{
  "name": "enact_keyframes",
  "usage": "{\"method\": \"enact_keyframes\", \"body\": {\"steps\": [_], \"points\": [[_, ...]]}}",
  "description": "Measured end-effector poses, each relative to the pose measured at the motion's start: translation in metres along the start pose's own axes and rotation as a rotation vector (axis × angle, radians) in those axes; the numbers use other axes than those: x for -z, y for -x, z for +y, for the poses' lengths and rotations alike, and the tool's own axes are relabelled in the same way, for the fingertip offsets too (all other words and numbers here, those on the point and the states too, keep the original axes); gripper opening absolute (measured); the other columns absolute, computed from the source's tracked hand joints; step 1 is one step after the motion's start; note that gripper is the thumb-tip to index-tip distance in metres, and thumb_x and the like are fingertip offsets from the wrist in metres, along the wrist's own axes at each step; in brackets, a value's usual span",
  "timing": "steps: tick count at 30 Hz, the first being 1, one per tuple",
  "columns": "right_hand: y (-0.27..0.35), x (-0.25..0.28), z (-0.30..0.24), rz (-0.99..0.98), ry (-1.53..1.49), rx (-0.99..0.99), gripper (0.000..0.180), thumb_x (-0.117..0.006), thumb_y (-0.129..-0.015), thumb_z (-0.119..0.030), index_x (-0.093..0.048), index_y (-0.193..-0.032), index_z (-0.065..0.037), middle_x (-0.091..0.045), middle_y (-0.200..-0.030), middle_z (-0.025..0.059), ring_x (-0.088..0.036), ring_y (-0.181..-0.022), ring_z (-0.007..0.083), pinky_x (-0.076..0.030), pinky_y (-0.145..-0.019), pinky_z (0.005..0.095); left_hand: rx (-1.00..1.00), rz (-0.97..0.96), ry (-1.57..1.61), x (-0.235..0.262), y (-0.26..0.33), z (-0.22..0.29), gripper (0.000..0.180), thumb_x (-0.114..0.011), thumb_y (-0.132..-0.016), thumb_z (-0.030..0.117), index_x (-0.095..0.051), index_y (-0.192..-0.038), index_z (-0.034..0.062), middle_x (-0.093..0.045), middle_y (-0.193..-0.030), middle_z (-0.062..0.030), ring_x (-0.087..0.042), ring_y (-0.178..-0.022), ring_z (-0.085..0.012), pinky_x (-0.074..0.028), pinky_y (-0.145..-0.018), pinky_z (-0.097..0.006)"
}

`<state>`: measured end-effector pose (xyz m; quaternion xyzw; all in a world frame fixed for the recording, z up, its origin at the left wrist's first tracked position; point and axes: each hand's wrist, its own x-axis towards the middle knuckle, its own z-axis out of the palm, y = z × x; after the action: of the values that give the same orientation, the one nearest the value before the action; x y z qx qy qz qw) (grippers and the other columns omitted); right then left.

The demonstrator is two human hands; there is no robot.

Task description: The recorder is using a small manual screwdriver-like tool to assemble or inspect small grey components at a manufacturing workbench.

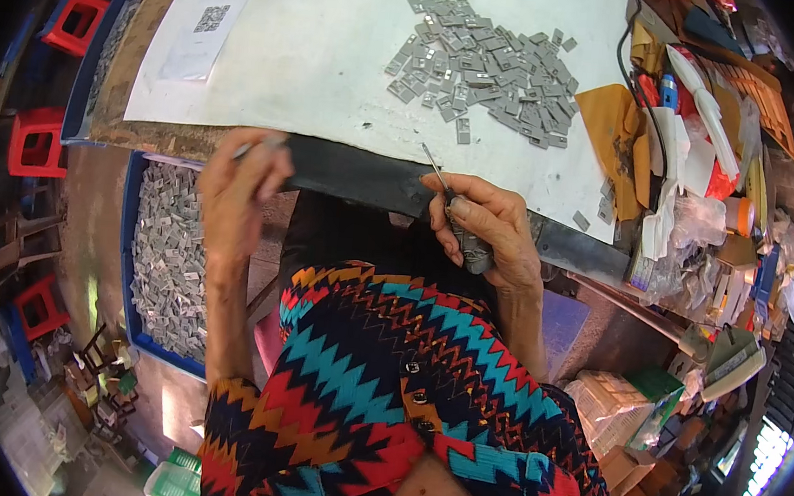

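My left hand (pixel 242 184) is closed, slightly blurred, over the table's front edge at the left. A small grey piece (pixel 242 150) shows between its fingers. My right hand (pixel 503 227) is wrapped round the dark grey handle of a thin-bladed hand tool (pixel 478 254). Its narrow metal tip points up and left over the white sheet; the tool's exact kind is unclear. Beyond it lies a heap of small flat grey pieces (pixel 486 68) with holes. Beside my left forearm stands a blue tray (pixel 126 255) holding many similar pieces.
A white sheet (pixel 310 45) covers the table, with a printed paper (pixel 212 19) at the left. Brown leather-like scraps (pixel 611 134), a black cable and plastic bags crowd the right side. Red stools (pixel 40 141) stand on the floor at the left.
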<state>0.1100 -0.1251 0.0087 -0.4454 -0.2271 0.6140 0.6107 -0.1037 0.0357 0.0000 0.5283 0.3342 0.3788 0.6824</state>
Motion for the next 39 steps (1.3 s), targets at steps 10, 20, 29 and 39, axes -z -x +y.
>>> {"method": "enact_keyframes", "body": {"steps": [10,20,29,39], "points": [[0.009,0.021,-0.009,0.091,0.043,0.099,0.033,-0.051,-0.087,-0.011,-0.051,-0.114,0.008,-0.056,-0.076,0.0087,-0.051,-0.056,0.01,-0.04,-0.043,0.0197,0.025,0.391,-1.595,0.188,0.092,-0.014,0.019,-0.047,-0.09,0.012,-0.055,-0.105,0.0031,-0.06,-0.09,-0.0123,-0.057,-0.073,-0.0202,-0.046,-0.064,-0.031],[0.021,0.033,-0.003,0.184,0.047,0.148,0.035,-0.052,-0.087,-0.012,-0.05,-0.116,0.008,-0.056,-0.077,0.0079,-0.051,-0.059,0.0104,-0.041,-0.044,0.0197,-0.433,0.11,-1.02,-0.019,-0.004,0.002,0.01,-0.055,-0.083,0.004,-0.059,-0.091,-0.0003,-0.06,-0.089,-0.0142,-0.059,-0.081,-0.0257,-0.046,-0.074,-0.033],[0.032,0.038,0.002,0.21,-0.166,0.154,0.037,-0.052,-0.087,-0.015,-0.049,-0.116,0.009,-0.056,-0.078,0.0083,-0.051,-0.058,0.01,-0.041,-0.046,0.0192,-0.546,-0.282,-1.212,-0.152,-0.042,-0.046,0.02,-0.065,-0.075,0.015,-0.051,-0.083,0.0036,-0.051,-0.075,-0.0104,-0.055,-0.074,-0.0271,-0.046,-0.065,-0.036],[0.03,0.043,0.003,0.181,-0.214,0.137,0.042,-0.051,-0.086,-0.013,-0.044,-0.117,0.014,-0.054,-0.08,0.0133,-0.05,-0.056,0.0114,-0.041,-0.044,0.0191,-0.504,-0.336,-1.209,-0.147,-0.045,-0.056,0.019,-0.058,-0.068,-0.004,-0.047,-0.083,0.0,-0.05,-0.077,-0.0145,-0.055,-0.075,-0.0301,-0.047,-0.066,-0.037]]}}
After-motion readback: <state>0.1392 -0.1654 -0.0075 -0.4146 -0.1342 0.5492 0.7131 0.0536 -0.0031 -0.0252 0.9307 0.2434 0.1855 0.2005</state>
